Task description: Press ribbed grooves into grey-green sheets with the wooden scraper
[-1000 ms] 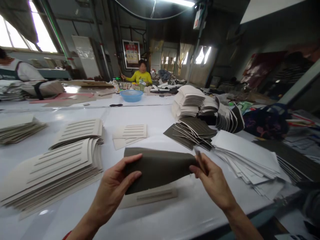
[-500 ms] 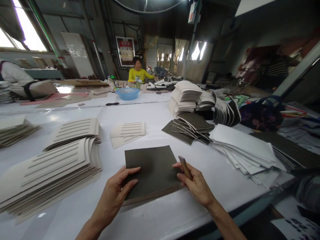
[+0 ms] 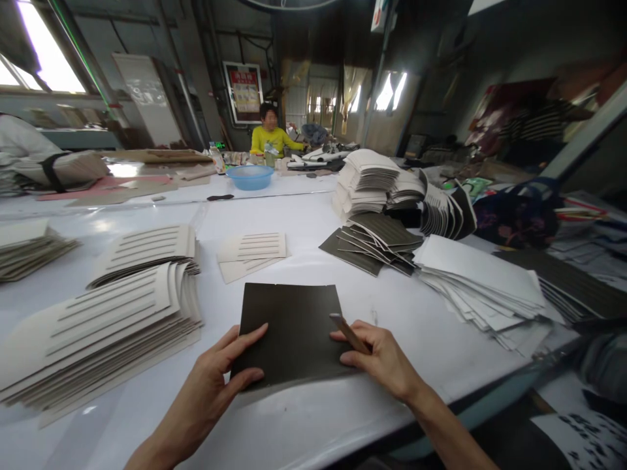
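In front of me is a dark olive-brown rectangular sheet with small notches along its far edge. My left hand is closed on its left edge, thumb and index finger on top and the other fingers hidden. At the right edge, my right hand has a thumb and fingertip on the sheet. The same hand holds a slim, flat brown tool with a pale tip pointing up and left; its exact kind I cannot make out. Beyond the sheet lie a few cream slotted pieces.
Slotted cream stacks lie at left. To the right are dark slotted pieces, white sheets and a tall cream pile. A blue basin stands farther back, near a person in yellow. The table edge runs at lower right.
The sheet has tilted, so the pale brown layer along its near edge no longer shows. The tool in my right hand has swung left over the sheet. The view has shifted slightly.
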### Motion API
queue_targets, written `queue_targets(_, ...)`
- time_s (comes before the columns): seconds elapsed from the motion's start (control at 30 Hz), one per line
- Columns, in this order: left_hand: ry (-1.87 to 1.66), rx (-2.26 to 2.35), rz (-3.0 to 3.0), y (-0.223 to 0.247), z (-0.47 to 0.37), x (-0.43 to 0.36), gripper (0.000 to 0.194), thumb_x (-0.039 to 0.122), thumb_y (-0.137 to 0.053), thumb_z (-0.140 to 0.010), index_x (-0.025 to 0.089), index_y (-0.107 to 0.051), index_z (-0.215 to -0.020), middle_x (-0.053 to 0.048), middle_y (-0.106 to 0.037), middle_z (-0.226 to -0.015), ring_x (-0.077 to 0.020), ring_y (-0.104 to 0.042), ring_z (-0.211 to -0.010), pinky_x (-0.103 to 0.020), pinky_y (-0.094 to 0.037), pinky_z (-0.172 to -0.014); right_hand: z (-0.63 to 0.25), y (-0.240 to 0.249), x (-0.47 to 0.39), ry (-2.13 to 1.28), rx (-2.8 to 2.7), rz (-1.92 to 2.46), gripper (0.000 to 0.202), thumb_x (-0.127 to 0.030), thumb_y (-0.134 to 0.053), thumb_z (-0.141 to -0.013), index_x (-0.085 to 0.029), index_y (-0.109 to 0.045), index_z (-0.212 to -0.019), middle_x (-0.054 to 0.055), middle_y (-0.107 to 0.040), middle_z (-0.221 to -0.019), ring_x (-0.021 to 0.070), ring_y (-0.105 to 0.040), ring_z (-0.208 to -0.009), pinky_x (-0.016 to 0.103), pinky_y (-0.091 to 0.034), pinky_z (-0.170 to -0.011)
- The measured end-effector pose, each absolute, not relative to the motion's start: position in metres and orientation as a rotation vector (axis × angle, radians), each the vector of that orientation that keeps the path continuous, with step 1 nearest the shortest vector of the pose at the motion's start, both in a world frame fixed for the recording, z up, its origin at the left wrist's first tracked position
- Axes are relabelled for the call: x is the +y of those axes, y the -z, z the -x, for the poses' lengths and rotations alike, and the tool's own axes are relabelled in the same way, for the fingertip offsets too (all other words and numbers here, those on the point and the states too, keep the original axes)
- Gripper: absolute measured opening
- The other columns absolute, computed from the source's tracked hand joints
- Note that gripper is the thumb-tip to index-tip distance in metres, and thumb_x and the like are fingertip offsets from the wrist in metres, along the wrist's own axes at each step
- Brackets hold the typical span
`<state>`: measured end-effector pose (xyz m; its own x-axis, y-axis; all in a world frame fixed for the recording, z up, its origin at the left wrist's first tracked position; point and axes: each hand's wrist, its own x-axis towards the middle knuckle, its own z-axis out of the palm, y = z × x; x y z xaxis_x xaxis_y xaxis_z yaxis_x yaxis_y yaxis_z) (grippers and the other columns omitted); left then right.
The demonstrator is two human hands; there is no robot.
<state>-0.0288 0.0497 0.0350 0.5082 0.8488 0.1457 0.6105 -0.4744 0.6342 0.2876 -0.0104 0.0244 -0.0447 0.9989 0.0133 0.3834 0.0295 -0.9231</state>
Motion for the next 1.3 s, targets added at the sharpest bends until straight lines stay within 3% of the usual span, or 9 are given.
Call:
queue_targets(0.2,-0.66,1.227,-2.283,-0.025,0.023,0.05,0.05,0.04,-0.059,-0.089,0.034,-0.05,-0.138,-0.004,-0.061,-0.13,-0.0262,-0.063,-0.113,-0.035,-0.055,-0.091,-0.293,-0.019,-0.005,-1.002,-1.559,1.515,0.034,-0.017,-0.072,-0.075,-0.026,-0.075,-0.107,-0.001,-0.063,-0.087,0.0162,-0.059,-0.08,0.027,-0.041,-0.074)
queue_targets(0.4,-0.619,1.266,-2.301,-0.015,0.024,0.055,0.05,0.045,-0.055,-0.09,0.036,-0.049,-0.139,-0.004,-0.058,-0.135,-0.0323,-0.05,-0.13,-0.048,-0.046,-0.104,-0.293,-0.021,-0.004,-0.953,-1.625,1.517,0.04,-0.011,-0.072,-0.072,-0.031,-0.075,-0.107,-0.004,-0.06,-0.084,0.0131,-0.053,-0.073,0.026,-0.037,-0.068)
queue_targets(0.53,-0.6,1.269,-2.287,-0.011,0.026,0.055,0.051,0.046,-0.055,-0.09,0.035,-0.048,-0.14,-0.004,-0.057,-0.137,-0.0326,-0.047,-0.133,-0.049,-0.045,-0.105,-0.293,-0.02,-0.004,-0.98,-1.649,1.501,0.048,-0.01,-0.071,-0.071,-0.036,-0.073,-0.111,-0.005,-0.061,-0.088,0.013,-0.053,-0.073,0.026,-0.035,-0.066)
queue_targets(0.67,-0.618,1.266,-2.28,-0.011,0.026,0.054,0.05,0.044,-0.055,-0.09,0.033,-0.05,-0.139,-0.005,-0.059,-0.133,-0.0301,-0.055,-0.125,-0.043,-0.051,-0.098,-0.293,-0.018,-0.005,-0.994,-1.665,1.482,0.059,-0.008,-0.069,-0.072,-0.04,-0.067,-0.121,-0.005,-0.063,-0.092,0.0134,-0.054,-0.075,0.026,-0.036,-0.067)
queue_targets(0.87,-0.678,1.242,-2.286,-0.014,0.024,0.053,0.049,0.042,-0.058,-0.088,0.032,-0.053,-0.136,-0.004,-0.063,-0.125,-0.0263,-0.063,-0.113,-0.032,-0.058,-0.085,-0.291,-0.016,-0.007,-0.947,-1.679,1.473,0.056,-0.007,-0.068,-0.073,-0.039,-0.068,-0.119,-0.005,-0.067,-0.095,0.0145,-0.058,-0.08,0.026,-0.04,-0.071)
queue_targets(1.13,-0.611,1.318,-2.272,-0.004,0.026,0.056,0.052,0.048,-0.056,-0.087,0.032,-0.052,-0.137,-0.006,-0.061,-0.133,-0.033,-0.044,-0.135,-0.045,-0.05,-0.099,-0.288,-0.018,-0.01,-0.919,-1.666,1.494,0.054,-0.008,-0.068,-0.074,-0.037,-0.069,-0.119,-0.003,-0.069,-0.1,0.0166,-0.061,-0.087,0.026,-0.041,-0.077)
queue_targets(1.3,-0.607,1.303,-2.242,-0.004,0.025,0.056,0.051,0.046,-0.056,-0.088,0.032,-0.052,-0.137,-0.005,-0.062,-0.13,-0.0327,-0.044,-0.135,-0.043,-0.052,-0.097,-0.286,-0.02,-0.01,-0.908,-1.674,1.527,0.053,-0.008,-0.066,-0.074,-0.036,-0.069,-0.119,-0.003,-0.069,-0.099,0.0167,-0.061,-0.084,0.027,-0.042,-0.075)
